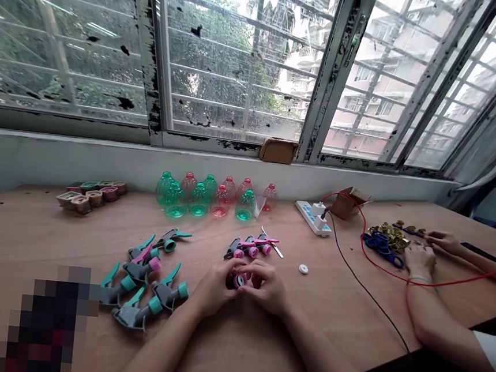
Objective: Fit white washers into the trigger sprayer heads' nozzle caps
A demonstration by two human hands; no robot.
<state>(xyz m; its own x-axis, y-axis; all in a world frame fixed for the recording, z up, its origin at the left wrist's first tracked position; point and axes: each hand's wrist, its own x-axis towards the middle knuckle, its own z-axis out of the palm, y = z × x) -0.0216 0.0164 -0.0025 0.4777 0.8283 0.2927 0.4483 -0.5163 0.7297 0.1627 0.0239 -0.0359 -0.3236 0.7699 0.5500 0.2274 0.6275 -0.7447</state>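
Note:
My left hand (214, 287) and my right hand (267, 286) meet over the wooden table (260, 349), both closed on a grey spray-trigger head with a pink collar (238, 279). Just beyond them lies a small group of pink-collared trigger heads (249, 247). To the left is a pile of several grey trigger heads with teal and pink parts (146, 284). A small white ring (304, 268) rests to the right of my hands.
Green and pink small bottles (212, 197) stand in rows near the wall. Coloured caps (91, 194) sit at the back left. A white power strip (315, 215) trails red and black wires. Another person's hands (424, 253) work on blue and gold parts (386, 240) at the right.

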